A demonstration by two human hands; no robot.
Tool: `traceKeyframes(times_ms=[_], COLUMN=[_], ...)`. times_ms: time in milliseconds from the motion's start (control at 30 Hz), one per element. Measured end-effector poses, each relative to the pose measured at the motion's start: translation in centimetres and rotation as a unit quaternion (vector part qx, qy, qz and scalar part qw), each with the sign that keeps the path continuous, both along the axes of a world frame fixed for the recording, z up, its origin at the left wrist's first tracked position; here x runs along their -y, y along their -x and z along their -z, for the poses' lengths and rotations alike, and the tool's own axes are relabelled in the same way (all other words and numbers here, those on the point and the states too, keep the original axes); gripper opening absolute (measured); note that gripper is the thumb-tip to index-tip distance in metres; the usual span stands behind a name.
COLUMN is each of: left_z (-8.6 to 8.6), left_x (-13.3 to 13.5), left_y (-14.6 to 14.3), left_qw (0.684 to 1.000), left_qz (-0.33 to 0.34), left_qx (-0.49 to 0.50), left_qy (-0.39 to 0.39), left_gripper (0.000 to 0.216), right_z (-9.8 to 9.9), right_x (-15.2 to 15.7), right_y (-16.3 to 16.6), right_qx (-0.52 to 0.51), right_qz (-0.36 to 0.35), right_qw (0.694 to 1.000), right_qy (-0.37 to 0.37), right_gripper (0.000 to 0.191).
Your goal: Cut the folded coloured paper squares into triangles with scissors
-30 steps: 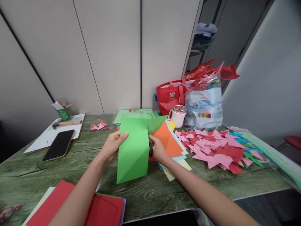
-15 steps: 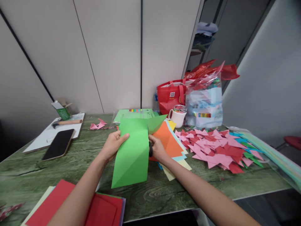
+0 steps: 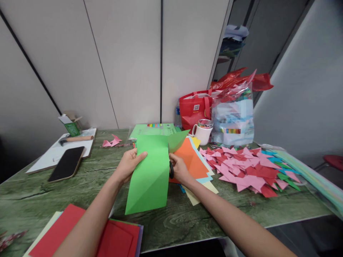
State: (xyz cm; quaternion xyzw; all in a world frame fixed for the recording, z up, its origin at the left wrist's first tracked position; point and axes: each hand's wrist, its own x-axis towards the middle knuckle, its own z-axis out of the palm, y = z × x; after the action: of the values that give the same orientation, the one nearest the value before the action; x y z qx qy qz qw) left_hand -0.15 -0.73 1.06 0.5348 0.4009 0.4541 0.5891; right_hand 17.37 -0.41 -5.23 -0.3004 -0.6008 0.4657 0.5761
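My left hand (image 3: 129, 165) grips the left edge of a green paper sheet (image 3: 150, 175) held upright above the table, thumb on the front. My right hand (image 3: 179, 168) is closed round black scissors (image 3: 171, 169) at the sheet's right edge, where a cut runs down from the top. A green flap (image 3: 177, 140) leans away to the right of the cut. The blades are hidden behind the paper.
A stack of orange, blue and yellow sheets (image 3: 194, 162) lies behind my right hand. A heap of pink and red paper triangles (image 3: 245, 169) spreads right. Red sheets (image 3: 112, 239) sit near the front edge. A phone (image 3: 66, 163), hammer (image 3: 76, 139), white mug (image 3: 202, 132) and bags (image 3: 232, 110) stand farther back.
The lower corner of the green sheet has swung a little down and to the left. Both hands stay in almost the same place.
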Motion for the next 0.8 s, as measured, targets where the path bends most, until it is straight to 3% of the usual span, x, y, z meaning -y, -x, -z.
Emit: traceKeyframes(times_ms=[800], left_z=[-0.58], left_x=[0.21], left_y=[-0.2], left_qw=[1.0], left_qz=[-0.008], left_qx=[-0.008], left_qy=[0.015], left_gripper=[0.032], right_z=[0.0], right_x=[0.1], right_y=[-0.06], right_qx=[0.0], right_qz=[-0.002], right_qw=[1.0], right_qy=[0.005], right_gripper=[0.018])
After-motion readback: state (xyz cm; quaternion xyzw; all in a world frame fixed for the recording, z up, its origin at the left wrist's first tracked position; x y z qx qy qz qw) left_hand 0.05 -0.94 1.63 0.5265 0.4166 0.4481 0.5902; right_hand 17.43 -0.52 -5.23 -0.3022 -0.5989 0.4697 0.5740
